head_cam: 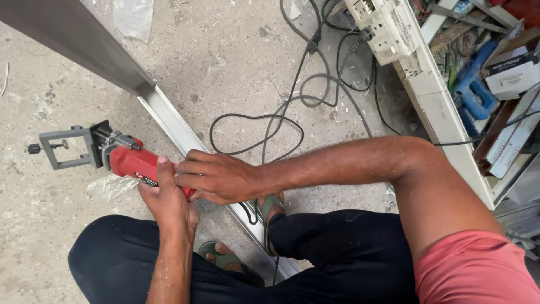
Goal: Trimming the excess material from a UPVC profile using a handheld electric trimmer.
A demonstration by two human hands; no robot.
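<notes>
A red power tool (128,161) with a grey square guide frame (64,147) at its front points to the left, just above the concrete floor. My left hand (166,197) grips the red body from below. From the right, my right hand (216,177) closes over the rear of the same body. A long grey metal profile (169,121) runs diagonally across the floor under both hands and between my feet. The tool's cutting end is hidden behind the guide frame.
Black and grey cables (292,107) loop over the floor past the profile. A white socket block (385,25) lies at the top. A white shelf frame (444,112) at the right holds a blue tool (475,87) and boxes. My sandalled feet (270,208) rest by the profile.
</notes>
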